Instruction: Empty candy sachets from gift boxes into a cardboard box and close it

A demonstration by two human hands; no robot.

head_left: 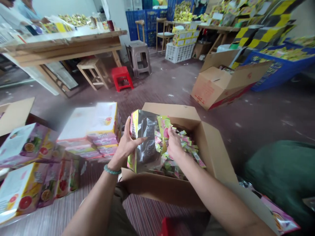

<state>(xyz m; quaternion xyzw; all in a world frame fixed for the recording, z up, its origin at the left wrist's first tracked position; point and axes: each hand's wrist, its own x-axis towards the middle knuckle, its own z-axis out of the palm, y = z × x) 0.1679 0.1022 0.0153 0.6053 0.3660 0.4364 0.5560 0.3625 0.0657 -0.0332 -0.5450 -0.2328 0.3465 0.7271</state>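
Observation:
In my left hand (pixel 130 141) is a printed box (pixel 134 160) with a yellow-green side and a dark, glossy face, tilted over an open carton (pixel 216 147). The left thumb lies across the dark face, and the fingers grip the box's left side. My right hand (pixel 174 142) pinches a green-and-pink printed piece (pixel 162 126) at the box's right edge. Whether that piece is a packet or part of the box, I cannot tell. Below, many small green, pink and white sachets (pixel 184 141) fill the carton, partly hidden by the box and my right arm.
Stacked fruit-printed boxes (pixel 102 126) stand left of the carton, with more boxes (pixel 22 183) further left. Another open carton (pixel 216 82) is ahead right, near a blue crate (pixel 278 68). A red stool (pixel 122 78) stands before a wooden table (pixel 73 46), where people work.

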